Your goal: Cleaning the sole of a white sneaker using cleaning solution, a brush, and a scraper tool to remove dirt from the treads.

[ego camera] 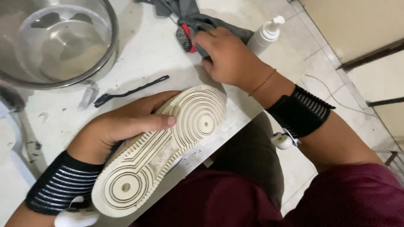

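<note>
While your left hand (pixel 122 126) clamps the sneaker (pixel 160 149) sole-up at the table (pixel 139 54) edge, long axis running toward your right hand (pixel 229 56), those fingers seem closed on a brush (pixel 185 38) over the grey cloth (pixel 210 21).

My left hand (pixel 122 126) covers the shoe (pixel 164 147)'s upper, so only its sole shows. My right hand (pixel 229 56) hides most of the brush (pixel 184 38) and part of the grey cloth (pixel 198 19). The far-left steel bowl (pixel 59 42) runs off the frame.
</note>
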